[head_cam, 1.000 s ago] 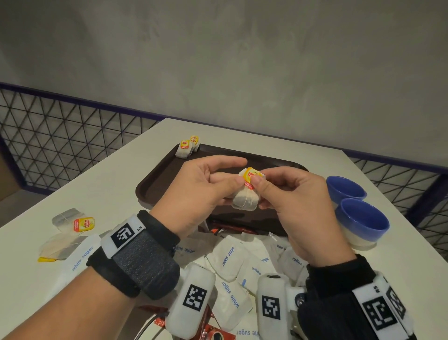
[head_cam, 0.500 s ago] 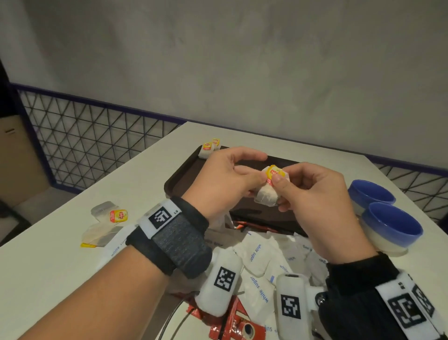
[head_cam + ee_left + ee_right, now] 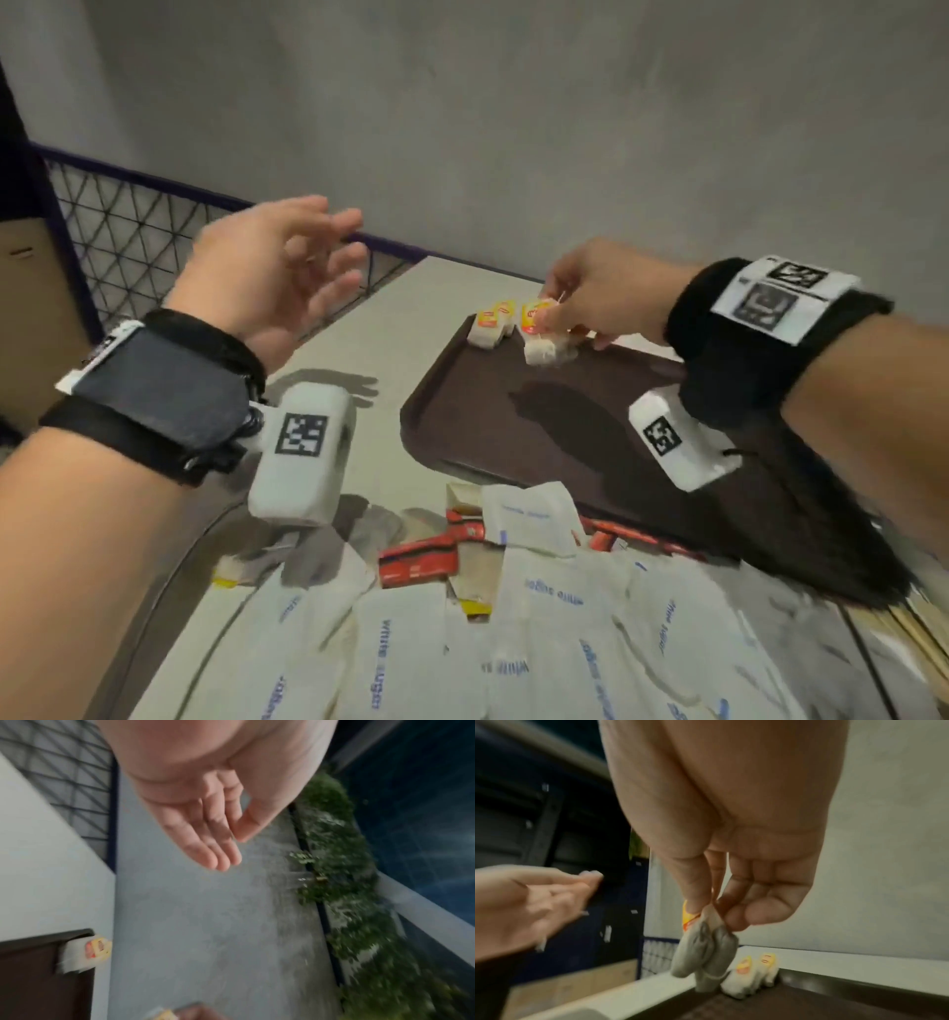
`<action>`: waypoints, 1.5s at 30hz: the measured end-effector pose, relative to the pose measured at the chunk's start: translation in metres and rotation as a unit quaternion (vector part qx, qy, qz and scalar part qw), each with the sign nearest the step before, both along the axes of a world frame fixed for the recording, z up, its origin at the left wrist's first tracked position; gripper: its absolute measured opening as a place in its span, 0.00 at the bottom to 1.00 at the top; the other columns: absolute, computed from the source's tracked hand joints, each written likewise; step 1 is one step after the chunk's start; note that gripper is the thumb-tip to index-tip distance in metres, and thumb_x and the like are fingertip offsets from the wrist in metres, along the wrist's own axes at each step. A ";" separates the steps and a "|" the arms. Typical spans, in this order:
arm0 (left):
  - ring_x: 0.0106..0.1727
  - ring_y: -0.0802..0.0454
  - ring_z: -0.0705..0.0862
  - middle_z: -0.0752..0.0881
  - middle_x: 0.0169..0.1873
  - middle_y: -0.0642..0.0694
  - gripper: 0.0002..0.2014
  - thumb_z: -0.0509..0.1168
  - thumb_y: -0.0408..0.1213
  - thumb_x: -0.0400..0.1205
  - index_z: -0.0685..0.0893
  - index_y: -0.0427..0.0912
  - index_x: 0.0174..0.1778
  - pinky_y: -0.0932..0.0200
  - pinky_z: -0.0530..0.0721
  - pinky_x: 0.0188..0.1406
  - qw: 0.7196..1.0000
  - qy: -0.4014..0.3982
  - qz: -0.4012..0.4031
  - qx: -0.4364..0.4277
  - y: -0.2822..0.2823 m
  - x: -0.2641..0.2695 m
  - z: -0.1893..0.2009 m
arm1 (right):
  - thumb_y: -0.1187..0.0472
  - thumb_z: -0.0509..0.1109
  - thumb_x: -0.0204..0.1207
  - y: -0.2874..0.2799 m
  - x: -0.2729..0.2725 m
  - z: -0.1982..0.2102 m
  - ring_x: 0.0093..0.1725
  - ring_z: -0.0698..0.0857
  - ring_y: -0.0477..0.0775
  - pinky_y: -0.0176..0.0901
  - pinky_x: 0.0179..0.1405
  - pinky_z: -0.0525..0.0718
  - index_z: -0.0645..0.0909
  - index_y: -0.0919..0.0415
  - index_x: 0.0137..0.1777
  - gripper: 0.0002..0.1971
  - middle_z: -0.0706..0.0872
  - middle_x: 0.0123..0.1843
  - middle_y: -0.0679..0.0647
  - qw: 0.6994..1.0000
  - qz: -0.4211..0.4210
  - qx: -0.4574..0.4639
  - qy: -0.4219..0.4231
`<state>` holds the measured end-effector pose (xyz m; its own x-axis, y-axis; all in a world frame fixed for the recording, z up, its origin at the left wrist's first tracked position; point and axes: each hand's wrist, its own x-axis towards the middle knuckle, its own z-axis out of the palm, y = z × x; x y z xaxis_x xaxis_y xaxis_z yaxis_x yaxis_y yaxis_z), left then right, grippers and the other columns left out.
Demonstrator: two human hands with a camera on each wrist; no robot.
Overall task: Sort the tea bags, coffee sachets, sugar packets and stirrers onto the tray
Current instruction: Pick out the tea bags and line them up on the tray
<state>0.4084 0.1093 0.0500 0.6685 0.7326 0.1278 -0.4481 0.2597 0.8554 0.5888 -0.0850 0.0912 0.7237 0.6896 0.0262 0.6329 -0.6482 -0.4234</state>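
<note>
White is the desk (image 3: 359, 329), and the dark brown tray (image 3: 513, 426) lies on it with two tea bags (image 3: 490, 326) at its far corner. The left hand (image 3: 267, 288) is lifted over the desk with fingers relaxed and holds nothing. The right hand (image 3: 601, 303) pinches a tea bag (image 3: 539, 339) by its top, just beside these two, low over the tray.

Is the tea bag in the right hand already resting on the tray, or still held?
Held. The right hand pinches the tea bag by its top, dangling over the tray corner beside two placed tea bags. Contact: cannot tell.
</note>
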 end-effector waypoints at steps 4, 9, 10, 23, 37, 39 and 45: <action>0.36 0.54 0.91 0.95 0.45 0.48 0.09 0.65 0.29 0.84 0.84 0.45 0.55 0.61 0.89 0.35 0.999 0.022 0.038 -0.020 0.017 -0.002 -0.017 | 0.59 0.77 0.82 0.041 0.029 -0.020 0.33 0.87 0.49 0.45 0.38 0.90 0.84 0.62 0.55 0.08 0.89 0.41 0.59 0.998 0.001 -0.027 0.060; 0.34 0.54 0.89 0.95 0.43 0.48 0.08 0.65 0.28 0.84 0.85 0.44 0.55 0.62 0.87 0.34 0.998 0.025 0.058 -0.010 0.030 -0.003 -0.019 | 0.65 0.74 0.84 0.074 0.047 -0.040 0.37 0.90 0.52 0.47 0.41 0.90 0.82 0.62 0.55 0.04 0.91 0.47 0.63 0.987 -0.005 0.006 0.159; 0.33 0.54 0.89 0.95 0.42 0.48 0.08 0.65 0.28 0.85 0.85 0.44 0.55 0.62 0.87 0.34 0.998 0.025 0.057 -0.014 0.031 -0.003 -0.019 | 0.66 0.73 0.84 0.079 0.050 -0.044 0.36 0.90 0.52 0.46 0.40 0.89 0.82 0.62 0.56 0.04 0.91 0.46 0.63 0.987 -0.012 0.002 0.163; 0.32 0.55 0.88 0.95 0.39 0.50 0.09 0.64 0.29 0.84 0.86 0.44 0.54 0.63 0.87 0.31 0.997 0.016 0.053 -0.046 0.037 -0.001 -0.021 | 0.67 0.80 0.77 0.099 0.063 -0.064 0.36 0.88 0.61 0.47 0.33 0.92 0.79 0.67 0.52 0.12 0.84 0.45 0.67 0.979 -0.103 0.006 0.174; 0.29 0.55 0.88 0.95 0.38 0.49 0.08 0.64 0.28 0.84 0.86 0.43 0.52 0.62 0.86 0.29 0.997 0.010 0.061 -0.045 0.034 -0.001 -0.021 | 0.73 0.81 0.73 0.103 0.048 -0.064 0.40 0.93 0.60 0.43 0.31 0.91 0.80 0.70 0.55 0.14 0.88 0.56 0.68 0.974 -0.118 -0.010 0.195; 0.29 0.55 0.88 0.95 0.38 0.49 0.08 0.64 0.28 0.84 0.86 0.43 0.52 0.62 0.86 0.29 0.997 0.011 0.061 -0.041 0.034 -0.001 -0.021 | 0.73 0.80 0.74 0.103 0.047 -0.064 0.38 0.92 0.59 0.41 0.28 0.90 0.82 0.71 0.56 0.14 0.90 0.53 0.67 0.972 -0.130 -0.003 0.197; 0.30 0.55 0.88 0.94 0.38 0.49 0.08 0.64 0.28 0.84 0.86 0.43 0.51 0.63 0.86 0.30 0.998 0.014 0.060 -0.034 0.033 -0.001 -0.021 | 0.74 0.72 0.80 0.100 0.050 -0.073 0.42 0.90 0.57 0.43 0.38 0.93 0.81 0.68 0.47 0.04 0.87 0.49 0.65 0.955 -0.147 0.047 0.252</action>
